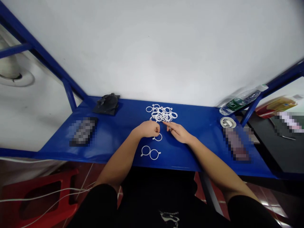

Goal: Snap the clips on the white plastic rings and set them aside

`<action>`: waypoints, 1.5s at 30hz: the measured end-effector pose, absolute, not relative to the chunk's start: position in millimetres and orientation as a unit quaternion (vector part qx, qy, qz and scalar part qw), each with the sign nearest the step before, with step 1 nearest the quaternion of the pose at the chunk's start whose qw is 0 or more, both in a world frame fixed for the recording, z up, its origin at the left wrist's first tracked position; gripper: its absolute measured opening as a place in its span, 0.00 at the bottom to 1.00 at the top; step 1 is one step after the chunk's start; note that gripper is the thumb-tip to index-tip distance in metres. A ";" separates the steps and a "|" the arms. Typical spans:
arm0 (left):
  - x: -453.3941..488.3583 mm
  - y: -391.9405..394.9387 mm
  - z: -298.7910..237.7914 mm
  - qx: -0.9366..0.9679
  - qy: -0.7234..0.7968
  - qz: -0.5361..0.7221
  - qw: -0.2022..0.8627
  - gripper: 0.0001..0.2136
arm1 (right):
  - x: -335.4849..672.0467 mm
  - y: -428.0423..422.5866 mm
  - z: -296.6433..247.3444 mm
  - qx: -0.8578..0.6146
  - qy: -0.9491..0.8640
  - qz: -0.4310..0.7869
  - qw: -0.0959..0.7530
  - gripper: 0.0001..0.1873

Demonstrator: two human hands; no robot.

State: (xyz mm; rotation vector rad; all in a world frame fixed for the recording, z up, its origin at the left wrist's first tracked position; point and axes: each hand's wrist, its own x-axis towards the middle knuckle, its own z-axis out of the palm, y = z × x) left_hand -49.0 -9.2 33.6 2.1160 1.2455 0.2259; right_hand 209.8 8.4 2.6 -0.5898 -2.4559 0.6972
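On the blue metal table (114, 133), a heap of white plastic rings (161, 113) lies at the back centre. In front of it, two separate white rings (150, 152) lie near the front edge. A clear plastic bottle (242, 99) lies at the far right, a dark crumpled cloth (106, 103) at the far left.

The left hand (148, 129) hides part of a white ring (157, 137). Whether it grips that ring cannot be told. Three flat things (83, 131) on the blue table (118, 126) are blurred out.
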 end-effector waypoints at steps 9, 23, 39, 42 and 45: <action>-30.1 -14.8 33.2 0.817 0.481 0.145 0.284 0.03 | 215.2 7.8 2.1 -0.256 -0.886 0.226 0.315 0.33; -26.9 -13.6 28.1 0.792 0.467 0.239 0.313 0.02 | 220.1 24.4 2.5 -0.372 -0.850 0.149 0.342 0.21; -20.1 -11.9 25.0 0.667 0.395 0.410 0.481 0.14 | 210.4 3.0 11.5 -0.314 -0.850 0.184 0.380 0.13; -18.6 -14.3 29.5 0.705 0.389 0.432 0.407 0.09 | 211.1 2.0 11.6 -0.322 -0.839 0.201 0.391 0.13; -18.1 -13.1 28.9 0.726 0.380 0.456 0.348 0.08 | 208.4 0.9 9.7 -0.332 -0.832 0.209 0.393 0.14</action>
